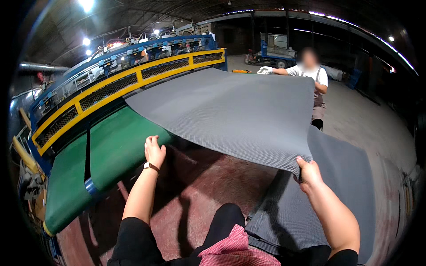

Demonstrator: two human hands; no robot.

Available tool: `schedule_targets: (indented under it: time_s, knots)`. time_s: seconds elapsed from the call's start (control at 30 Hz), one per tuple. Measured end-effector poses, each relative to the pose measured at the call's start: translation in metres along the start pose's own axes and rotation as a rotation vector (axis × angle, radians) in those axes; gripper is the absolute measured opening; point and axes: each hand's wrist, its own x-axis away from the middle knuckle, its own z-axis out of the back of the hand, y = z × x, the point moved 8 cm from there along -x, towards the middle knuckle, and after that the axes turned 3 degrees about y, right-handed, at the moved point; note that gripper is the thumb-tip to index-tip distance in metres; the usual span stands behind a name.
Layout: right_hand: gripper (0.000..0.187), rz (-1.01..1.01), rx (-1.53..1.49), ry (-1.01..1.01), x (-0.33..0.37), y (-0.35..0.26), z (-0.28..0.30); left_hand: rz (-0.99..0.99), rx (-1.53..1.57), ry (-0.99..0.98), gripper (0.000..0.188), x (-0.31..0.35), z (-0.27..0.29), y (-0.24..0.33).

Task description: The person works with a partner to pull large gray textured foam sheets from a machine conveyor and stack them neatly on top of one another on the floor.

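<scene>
Dim factory shed surrounds the work: a dark roof with a few bright lamps, a worn reddish concrete floor point(208, 186), and a long blue machine with a yellow mesh guard rail point(128, 82) running down the left side. Beside that rail lies a green conveyor belt point(111, 150), which slopes down toward the person and curls over a roller at its near end. A large grey textured rubber sheet point(230, 115) hangs in the air, spread nearly flat across the space between the belt and the floor, so it seems to be carried by its edges rather than resting on anything. The right hand point(308, 174) is closed on the sheet's near right corner, fingers wrapped under the edge and thumb on top, which keeps that corner taut and lifted. The left hand point(154, 151) is raised to the sheet's near left edge with fingers held together; it touches or grips the edge just where the sheet overlaps the belt, but whether the fingers are closed round it cannot be told. At the far end a co-worker in a white shirt and apron holds the opposite edge with a white-gloved hand point(265, 70), which explains why the sheet stays level along its length. Below the right hand, a stack of similar grey sheets point(337, 195) lies flat on the floor, edges roughly aligned.
</scene>
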Motion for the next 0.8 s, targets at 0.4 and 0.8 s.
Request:
schedule_targets:
  time_s: [0.4,0.8]
  knots:
    - [0.017,0.069,0.038,0.192,0.047,-0.051,0.083,0.668,0.819,-0.489,0.031,-0.020,-0.078,0.011]
    - [0.013,0.203,-0.224,0.245,0.066,-0.098,0.126,0.988,1.345,-0.397,0.041,-0.044,-0.095,0.015]
